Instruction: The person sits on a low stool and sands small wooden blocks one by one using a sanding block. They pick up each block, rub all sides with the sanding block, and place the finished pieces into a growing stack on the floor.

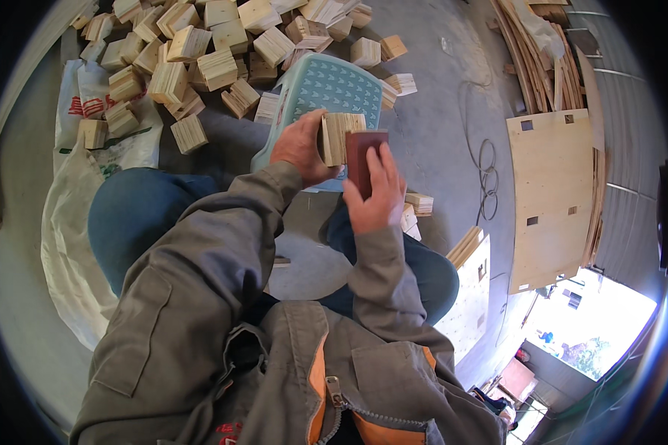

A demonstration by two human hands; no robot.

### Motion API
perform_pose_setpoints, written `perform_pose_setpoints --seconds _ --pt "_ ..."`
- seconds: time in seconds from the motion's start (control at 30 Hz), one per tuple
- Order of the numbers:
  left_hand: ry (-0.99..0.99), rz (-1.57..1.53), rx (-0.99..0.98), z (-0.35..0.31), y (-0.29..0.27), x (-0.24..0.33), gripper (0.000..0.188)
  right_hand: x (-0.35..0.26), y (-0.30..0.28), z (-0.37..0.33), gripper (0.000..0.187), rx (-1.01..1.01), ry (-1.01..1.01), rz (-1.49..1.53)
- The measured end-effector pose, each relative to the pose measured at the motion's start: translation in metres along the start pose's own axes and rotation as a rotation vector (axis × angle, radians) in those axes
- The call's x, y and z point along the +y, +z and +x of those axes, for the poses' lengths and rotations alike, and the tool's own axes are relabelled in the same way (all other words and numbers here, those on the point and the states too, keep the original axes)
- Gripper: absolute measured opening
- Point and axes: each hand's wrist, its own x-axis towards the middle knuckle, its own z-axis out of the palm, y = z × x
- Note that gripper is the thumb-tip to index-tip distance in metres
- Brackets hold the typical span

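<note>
Sack print (87,105): large red characters on the white sack (70,222), out to the left of the left hand (300,150); blocks cover part of it.
Jacket lettering (228,432): small and red, below both hands, too cropped to read.
Wooden block (335,139): between the two hands, layered edges showing, above the near part of the blue-green stool (330,80); whether it rests there, I cannot tell.
Left hand: clasped on the wooden block's left side, fingers and thumb spread around it.
Right hand (378,189): closed on a flat brown pad (361,159), fingers laid over its face, thumb by its left edge.
Brown pad: just right of the wooden block, overlapping it in view; contact is unclear.
Block pile (219,70): beyond the left hand, loosely heaped.
Panels (549,200): well right of the right hand, with rectangular cutouts.
</note>
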Motion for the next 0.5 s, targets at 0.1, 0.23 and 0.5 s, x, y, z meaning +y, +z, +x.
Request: perform_pose_setpoints --seconds 0.1,0.23,0.5 --pt "0.029 0.022 0.033 0.000 0.000 0.001 0.106 -0.010 -0.009 -0.024 0.080 -0.026 0.058 0.011" --pt "0.087 -0.017 0.077 0.001 0.004 -0.001 0.105 -0.009 -0.008 -0.015 0.079 -0.018 0.041 -0.026" --pt "0.032 0.031 0.035 -0.001 0.002 0.000 0.107 0.028 0.032 0.094 0.072 0.000 0.051 -0.038"
